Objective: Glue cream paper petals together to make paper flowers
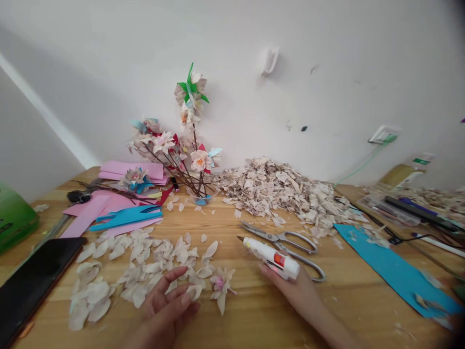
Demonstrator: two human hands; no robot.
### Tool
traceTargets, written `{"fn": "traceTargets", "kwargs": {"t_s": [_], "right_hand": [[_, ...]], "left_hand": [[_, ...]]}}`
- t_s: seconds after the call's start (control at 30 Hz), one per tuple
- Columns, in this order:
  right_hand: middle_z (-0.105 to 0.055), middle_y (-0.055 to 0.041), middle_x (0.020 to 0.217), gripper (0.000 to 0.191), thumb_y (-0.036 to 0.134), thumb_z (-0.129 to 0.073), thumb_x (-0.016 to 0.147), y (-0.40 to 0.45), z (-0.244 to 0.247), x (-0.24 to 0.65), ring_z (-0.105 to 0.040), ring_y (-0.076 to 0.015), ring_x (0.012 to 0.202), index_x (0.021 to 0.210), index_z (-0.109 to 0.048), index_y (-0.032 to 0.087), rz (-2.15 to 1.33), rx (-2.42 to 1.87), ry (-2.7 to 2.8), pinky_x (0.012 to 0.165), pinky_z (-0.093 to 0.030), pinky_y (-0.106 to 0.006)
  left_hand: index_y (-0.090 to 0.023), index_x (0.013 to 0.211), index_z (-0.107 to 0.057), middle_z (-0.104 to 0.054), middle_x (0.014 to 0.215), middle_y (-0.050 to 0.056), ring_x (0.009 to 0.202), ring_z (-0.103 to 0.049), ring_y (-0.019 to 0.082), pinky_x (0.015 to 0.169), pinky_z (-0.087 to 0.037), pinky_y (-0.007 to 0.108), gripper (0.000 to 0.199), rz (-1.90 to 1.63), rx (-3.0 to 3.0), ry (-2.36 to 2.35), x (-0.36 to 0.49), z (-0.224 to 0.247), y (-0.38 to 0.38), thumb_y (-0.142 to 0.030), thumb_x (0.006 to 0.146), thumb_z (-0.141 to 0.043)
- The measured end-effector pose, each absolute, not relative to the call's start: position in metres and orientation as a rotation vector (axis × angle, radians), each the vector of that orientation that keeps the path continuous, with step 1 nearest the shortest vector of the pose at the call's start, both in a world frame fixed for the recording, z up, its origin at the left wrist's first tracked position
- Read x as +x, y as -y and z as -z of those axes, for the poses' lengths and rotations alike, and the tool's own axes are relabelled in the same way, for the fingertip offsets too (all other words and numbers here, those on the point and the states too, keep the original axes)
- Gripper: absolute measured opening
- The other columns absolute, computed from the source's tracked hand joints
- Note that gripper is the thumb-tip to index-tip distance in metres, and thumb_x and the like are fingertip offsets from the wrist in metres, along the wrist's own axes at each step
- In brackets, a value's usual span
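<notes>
A petal (195, 292) is pinched by the left hand (163, 306), a glue gun (269, 255) gripped by the right hand (286, 286); gluing seems prepared, gun-to-petal contact presumably required.

There are two bare hands (165, 303), one white cylindrical glue gun (265, 253), one pair of silver metal scissors (278, 238), one flat black phone (38, 291), one long blue sheet (392, 266) and one pale pink-centred flower (221, 285) between the hands. One white plastic wall hook (271, 61) and one white wall socket (381, 133) show. The thin pale petals (100, 298) are too many to count.
</notes>
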State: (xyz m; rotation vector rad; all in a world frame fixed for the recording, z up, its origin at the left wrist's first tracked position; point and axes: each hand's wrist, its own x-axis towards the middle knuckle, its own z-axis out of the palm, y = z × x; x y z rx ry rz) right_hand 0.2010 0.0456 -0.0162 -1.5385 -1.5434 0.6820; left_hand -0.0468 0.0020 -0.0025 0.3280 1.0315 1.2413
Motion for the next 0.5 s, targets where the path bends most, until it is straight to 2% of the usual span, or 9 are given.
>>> {"fn": "traceTargets", "kwargs": {"t_s": [0.1,0.2,0.3,0.5], "right_hand": [[-0.073,-0.0075,0.085,0.033,0.045,-0.065,0.068,-0.053,0.027,0.203,-0.067,-0.0276,0.081,0.086,-0.063,0.018,-0.819,-1.547,1.511,0.072,-0.054,-0.038],[-0.073,-0.0083,0.087,0.036,0.046,-0.065,0.067,-0.054,0.031,0.203,-0.067,-0.0292,0.085,0.090,-0.064,0.018,-0.818,-1.549,1.493,0.074,-0.054,-0.040],[-0.073,-0.0079,0.086,0.038,0.049,-0.065,0.066,-0.054,0.032,0.203,-0.067,-0.0291,0.085,0.090,-0.064,0.018,-0.799,-1.544,1.477,0.072,-0.055,-0.038],[-0.073,-0.0079,0.085,0.041,0.050,-0.064,0.065,-0.057,0.038,0.202,-0.067,-0.0286,0.079,0.090,-0.064,0.018,-0.749,-1.599,1.496,0.071,-0.054,-0.040]], "left_hand": [[-0.021,0.096,-0.058,-0.070,0.068,0.000,0.068,-0.064,0.018,0.070,-0.049,0.032,0.054,-1.224,0.316,-1.048,-0.048,-0.003,-0.001,-0.023,0.048,-0.083],[-0.021,0.098,-0.058,-0.070,0.072,0.000,0.071,-0.064,0.017,0.072,-0.049,0.030,0.052,-1.230,0.312,-1.072,-0.048,-0.009,0.000,-0.023,0.051,-0.081],[-0.021,0.099,-0.058,-0.070,0.075,0.000,0.071,-0.065,0.017,0.073,-0.050,0.030,0.048,-1.242,0.306,-1.075,-0.047,-0.010,0.000,-0.023,0.055,-0.079],[-0.022,0.092,-0.059,-0.066,0.066,-0.003,0.065,-0.063,0.015,0.066,-0.050,0.028,0.043,-1.285,0.336,-1.071,-0.048,-0.008,-0.002,-0.019,0.055,-0.079]]}}
